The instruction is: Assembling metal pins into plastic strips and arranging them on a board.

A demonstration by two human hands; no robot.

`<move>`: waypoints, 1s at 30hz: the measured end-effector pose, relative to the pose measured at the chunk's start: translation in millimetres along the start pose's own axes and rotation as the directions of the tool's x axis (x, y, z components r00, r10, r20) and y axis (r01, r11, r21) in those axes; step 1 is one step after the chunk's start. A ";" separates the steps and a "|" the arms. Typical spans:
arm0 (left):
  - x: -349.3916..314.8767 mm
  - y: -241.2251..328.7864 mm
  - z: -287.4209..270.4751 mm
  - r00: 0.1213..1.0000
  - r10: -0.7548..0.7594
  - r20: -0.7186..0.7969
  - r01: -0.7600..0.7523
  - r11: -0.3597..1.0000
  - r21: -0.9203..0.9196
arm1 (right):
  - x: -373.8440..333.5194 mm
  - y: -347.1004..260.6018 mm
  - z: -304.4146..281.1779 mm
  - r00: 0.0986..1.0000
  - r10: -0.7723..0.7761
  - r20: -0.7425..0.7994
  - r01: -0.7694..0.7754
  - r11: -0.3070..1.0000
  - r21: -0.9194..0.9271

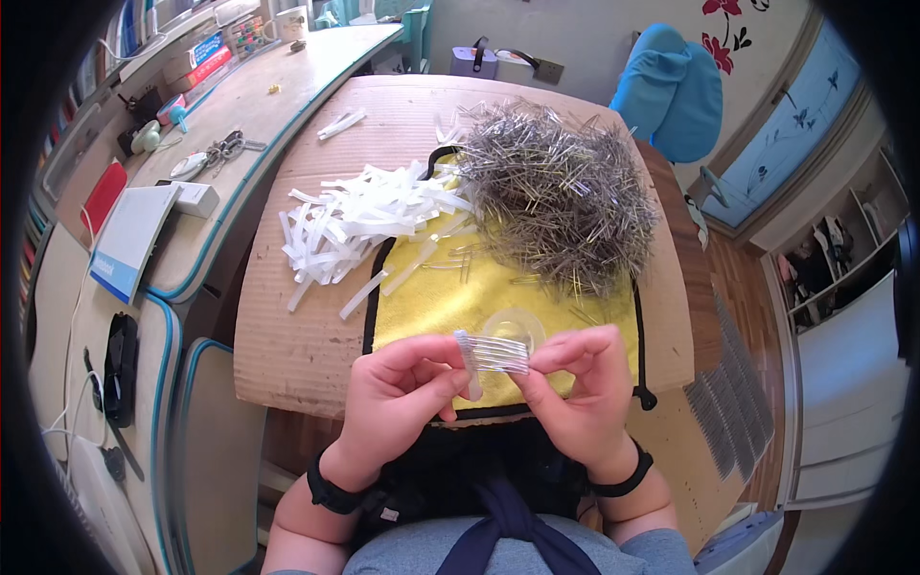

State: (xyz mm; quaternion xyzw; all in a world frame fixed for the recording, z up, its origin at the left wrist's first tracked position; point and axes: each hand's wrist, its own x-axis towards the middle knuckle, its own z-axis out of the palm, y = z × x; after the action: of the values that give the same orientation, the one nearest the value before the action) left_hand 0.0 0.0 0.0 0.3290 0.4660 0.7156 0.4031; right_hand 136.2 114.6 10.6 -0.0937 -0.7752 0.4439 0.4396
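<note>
I see the table under a cardboard sheet, with a yellow cloth on top. A grey heap of metal pins lies at its far right, a pile of white strips to the left. My left hand has its fingers pinched on a pale strip; my right hand, fingers nearly together, pinches the far ends of the pin row in that strip, before a clear round dish.

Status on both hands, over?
Left hand: pinching narrow translucent plastic strip with thin silvery metal pins. Right hand: pinching pins' free ends. Tangled grey metal pin heap beyond, clear of hands.
</note>
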 end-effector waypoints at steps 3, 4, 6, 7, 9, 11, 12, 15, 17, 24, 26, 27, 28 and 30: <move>0.4 0.6 1.9 0.999 -0.030 0.020 0.029 0.998 0.050 | 0.4 -6.6 -2.0 0.987 0.154 -0.035 -0.154 0.988 -0.006; 0.6 -0.5 1.8 1.000 -0.010 -0.005 0.010 0.999 0.049 | -2.1 -4.2 1.8 0.990 0.130 -0.048 -0.128 0.991 0.030; 0.3 -0.8 3.2 1.000 0.012 -0.026 -0.010 0.999 0.050 | -3.7 -4.1 3.5 0.993 0.102 -0.065 -0.098 0.993 0.064; 0.0 -0.6 4.5 1.000 0.019 -0.014 -0.018 0.998 0.057 | -3.6 -5.4 2.6 0.990 0.127 -0.064 -0.127 0.992 0.012; 0.5 -1.3 6.0 1.000 0.023 0.011 -0.023 0.998 0.062 | -2.2 -9.7 -0.8 0.985 0.153 -0.075 -0.157 0.986 -0.047; 2.2 -3.1 4.2 1.000 0.007 -0.016 -0.006 0.996 0.087 | 4.9 -14.2 -6.1 0.995 0.102 0.000 -0.101 0.986 -0.133; 2.2 -3.9 3.8 1.000 0.006 -0.005 -0.005 0.997 0.083 | 8.4 -10.1 -12.0 0.995 0.103 -0.008 -0.103 0.985 -0.142; 0.6 -4.5 3.2 0.994 0.043 -0.104 -0.048 0.998 -0.046 | 19.0 -0.3 -45.0 0.978 0.054 -0.199 -0.145 0.868 -0.475; 3.1 -5.6 4.7 0.995 0.072 -0.073 -0.077 0.995 -0.063 | 16.1 7.8 -64.4 0.971 0.143 -0.190 -0.229 0.779 -0.584; 2.5 -4.7 3.7 0.991 0.103 -0.087 -0.110 0.991 -0.081 | 9.7 19.0 -54.6 0.997 0.055 -0.046 -0.069 0.572 -0.817; 2.4 -4.5 3.9 0.992 0.099 -0.081 -0.106 0.990 -0.095 | 9.6 18.7 -54.3 0.999 0.014 -0.048 -0.045 0.672 -0.739; 1.2 -4.8 3.8 0.993 0.091 -0.079 -0.099 0.989 -0.110 | 10.1 14.8 -51.3 0.999 0.014 -0.040 -0.039 0.676 -0.736; 0.4 -4.6 3.8 0.992 0.092 -0.089 -0.102 0.989 -0.109 | 11.3 7.2 -46.6 0.996 0.008 -0.094 -0.064 0.787 -0.613; -0.3 -2.6 4.5 0.991 0.086 -0.104 -0.097 0.990 -0.100 | 10.4 2.7 -37.6 0.989 0.014 -0.145 -0.081 0.879 -0.471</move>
State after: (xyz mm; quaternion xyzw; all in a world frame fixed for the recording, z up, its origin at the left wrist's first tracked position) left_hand 4.6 2.2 -0.9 0.2924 0.4319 0.7723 0.3626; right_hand 158.0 144.5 23.0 -0.2480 -0.8257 0.2435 0.4443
